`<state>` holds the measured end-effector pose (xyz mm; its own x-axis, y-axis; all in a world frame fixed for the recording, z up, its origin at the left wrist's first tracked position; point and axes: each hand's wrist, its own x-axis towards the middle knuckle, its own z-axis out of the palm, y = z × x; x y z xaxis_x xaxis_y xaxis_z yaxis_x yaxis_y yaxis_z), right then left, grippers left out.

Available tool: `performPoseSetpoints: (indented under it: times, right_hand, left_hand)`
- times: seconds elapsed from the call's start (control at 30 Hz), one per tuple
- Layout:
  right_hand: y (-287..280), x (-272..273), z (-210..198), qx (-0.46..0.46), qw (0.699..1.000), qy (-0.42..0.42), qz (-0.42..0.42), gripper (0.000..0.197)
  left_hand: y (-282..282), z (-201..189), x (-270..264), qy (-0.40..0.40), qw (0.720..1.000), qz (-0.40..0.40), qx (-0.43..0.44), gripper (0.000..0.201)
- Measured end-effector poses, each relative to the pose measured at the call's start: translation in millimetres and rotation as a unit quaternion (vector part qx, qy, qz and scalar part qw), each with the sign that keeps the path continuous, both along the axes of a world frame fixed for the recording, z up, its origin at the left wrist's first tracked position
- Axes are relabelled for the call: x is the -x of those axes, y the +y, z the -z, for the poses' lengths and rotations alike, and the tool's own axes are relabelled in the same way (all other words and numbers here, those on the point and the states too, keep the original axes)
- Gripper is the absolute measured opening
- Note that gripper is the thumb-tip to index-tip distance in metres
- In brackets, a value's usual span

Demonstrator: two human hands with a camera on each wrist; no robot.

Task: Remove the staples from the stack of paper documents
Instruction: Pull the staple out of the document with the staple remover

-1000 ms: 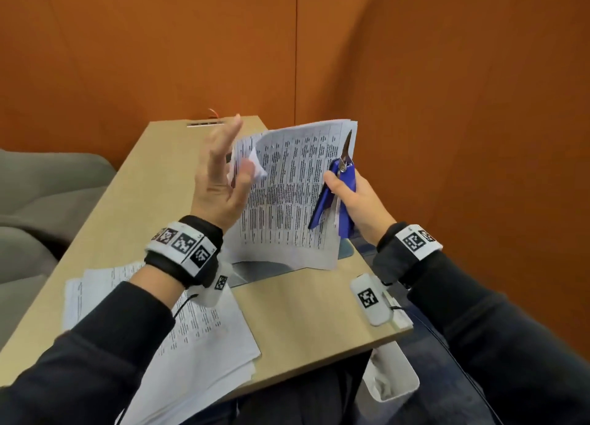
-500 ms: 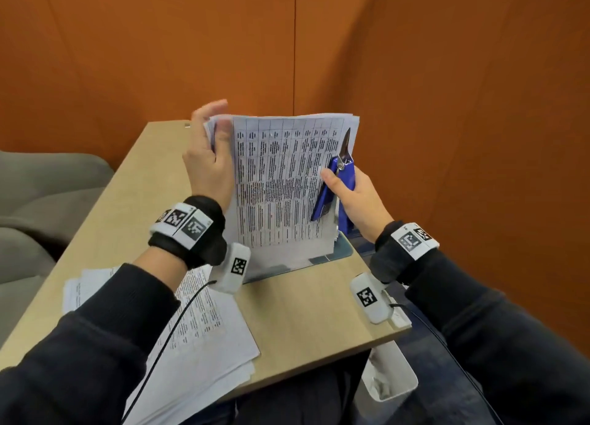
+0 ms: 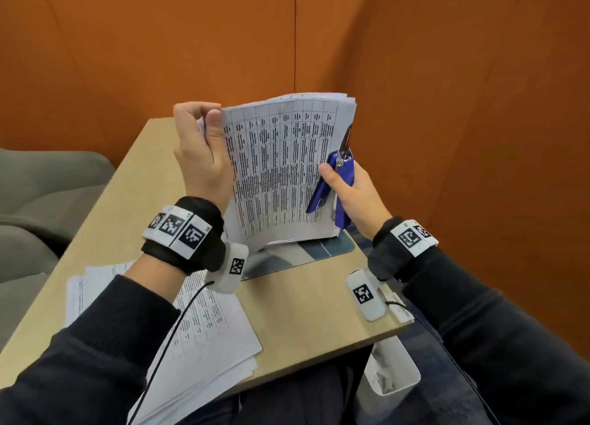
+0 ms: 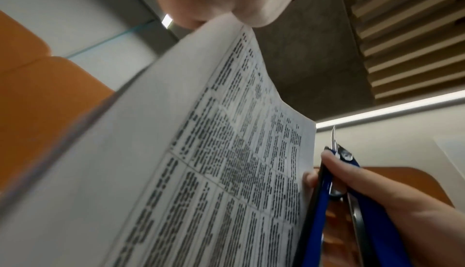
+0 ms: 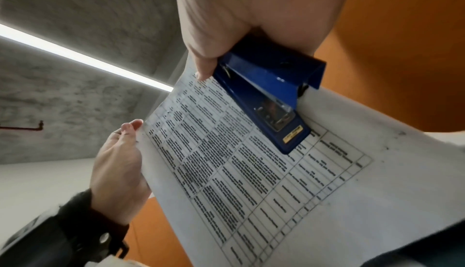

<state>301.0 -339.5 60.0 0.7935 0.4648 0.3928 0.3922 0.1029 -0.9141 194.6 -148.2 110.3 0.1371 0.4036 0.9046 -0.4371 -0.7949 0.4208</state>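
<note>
Orange wall panels [image 3: 159, 57] fill the background, meeting in a corner behind the pale wooden worktop [image 3: 306, 306]. A grey sofa [image 3: 41, 194] sits off to the left. On the near left of the worktop lies a loose pile of printed sheets [image 3: 204, 338], partly under the left forearm. Beyond it, flat on the worktop, a blue-grey mat [image 3: 319, 252] shows under the raised papers. A white bin [image 3: 392, 373] hangs below the worktop's near right corner.

Up in the middle, the stack of paper documents [image 3: 287, 175] stands almost upright, its bottom edge just over the mat, printed tables facing the person. The left hand [image 3: 201, 156] grips the stack's upper left corner, thumb on the front page and fingers [image 3: 188, 111] curled round behind. The right hand [image 3: 354, 194] holds the stack's right edge and, in the same grasp, a blue stapler [image 3: 338, 181] with its metal remover tip pointing up; the thumb presses across the stapler's body. From the right wrist view the stapler [image 5: 264, 92] lies flat against the front page, clamped under the palm. Black wrist straps with white coded tags [image 3: 175, 229] ring both wrists.
</note>
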Motion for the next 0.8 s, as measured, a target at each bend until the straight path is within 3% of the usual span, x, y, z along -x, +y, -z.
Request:
performPoseSetpoints:
  times: [0.17, 0.3, 0.4, 0.5, 0.57, 0.7, 0.8]
  right_hand:
    - [-2, 0, 22, 0.031, 0.999, 0.028, -0.020, 0.019]
    - [-2, 0, 18, 0.015, 0.999, 0.030, -0.002, 0.017]
    - [-3, -2, 12, 0.015, 1.000, 0.022, 0.006, 0.024]
    - [-5, -5, 25, 0.046, 0.998, 0.036, -0.020, 0.029]
    - [-6, -2, 32, 0.066, 0.996, 0.047, -0.028, 0.037]
    - [-7, 5, 18, 0.046, 0.998, 0.028, -0.015, 0.027]
    - [-9, 3, 7, 0.032, 0.999, 0.003, -0.004, 0.038]
  left_hand:
    - [-3, 28, 2, 0.055, 0.997, 0.042, 0.012, 0.021]
    - [-2, 9, 2, 0.033, 0.998, 0.045, 0.035, 0.016]
    - [4, 0, -1, 0.045, 0.998, 0.049, 0.024, 0.026]
    - [3, 22, -9, 0.104, 0.989, 0.074, 0.075, 0.015]
    - [-1, 37, -9, 0.130, 0.983, 0.085, 0.096, 0.019]
    - [-4, 23, -2, 0.083, 0.989, 0.057, 0.106, 0.017]
    - [-3, 14, -1, 0.068, 0.993, 0.042, 0.089, 0.019]
